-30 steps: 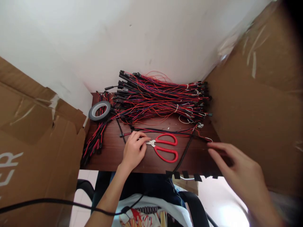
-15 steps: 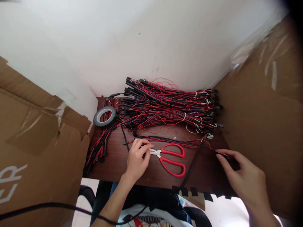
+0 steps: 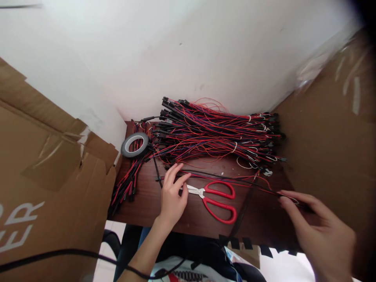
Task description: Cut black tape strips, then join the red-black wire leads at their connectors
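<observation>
My right hand pinches the right end of a thin black and red wire harness between thumb and fingertips, near the table's right side. The harness stretches leftward across the brown table. My left hand is over the harness's left part, its fingers spread; whether a fingertip touches the wires is hard to tell. Beside it lie red-handled scissors, their blade tips partly behind the left fingers. A large bundle of red, black and blue wires lies behind the harness.
A black tape roll rests on wires at the left. More cut wires lie below it. Cardboard stands on the left and more cardboard on the right. Black tape pieces hang from the front edge.
The view has shifted slightly. My right hand has moved right and down with the harness end. The fingers of my left hand have spread and lifted.
</observation>
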{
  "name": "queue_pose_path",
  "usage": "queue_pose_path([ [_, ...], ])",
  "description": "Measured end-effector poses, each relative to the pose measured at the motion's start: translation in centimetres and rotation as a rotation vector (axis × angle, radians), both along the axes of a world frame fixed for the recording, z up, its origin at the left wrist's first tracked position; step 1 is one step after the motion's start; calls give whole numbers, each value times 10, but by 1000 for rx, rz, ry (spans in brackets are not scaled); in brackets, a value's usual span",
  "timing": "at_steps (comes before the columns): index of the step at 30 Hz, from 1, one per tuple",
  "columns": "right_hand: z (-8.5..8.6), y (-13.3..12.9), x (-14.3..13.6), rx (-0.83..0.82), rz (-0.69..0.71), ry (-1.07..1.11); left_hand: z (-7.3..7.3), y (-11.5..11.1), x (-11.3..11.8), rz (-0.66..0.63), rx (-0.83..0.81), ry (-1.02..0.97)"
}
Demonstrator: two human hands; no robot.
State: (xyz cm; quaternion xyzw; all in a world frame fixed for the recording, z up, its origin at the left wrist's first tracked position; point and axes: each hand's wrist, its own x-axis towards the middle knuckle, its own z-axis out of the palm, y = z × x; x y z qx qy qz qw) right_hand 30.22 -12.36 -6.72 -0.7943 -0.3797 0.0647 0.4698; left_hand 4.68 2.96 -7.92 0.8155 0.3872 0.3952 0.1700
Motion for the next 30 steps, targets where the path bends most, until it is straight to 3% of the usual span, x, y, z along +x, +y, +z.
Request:
queue_pose_path([
  [5, -32, 12, 15, -44, -28, 107, -4, 1, 0, -58, -10, 79],
  [8, -40, 16, 21, -62, -44, 159, -4, 2, -1, -68, -3, 95],
  [17, -35, 16, 18, 99, -104, 361, -2, 2, 0, -78, -12, 105],
  [30, -32, 18, 19, 54, -137, 334, -4, 2, 0, -71, -8, 105],
])
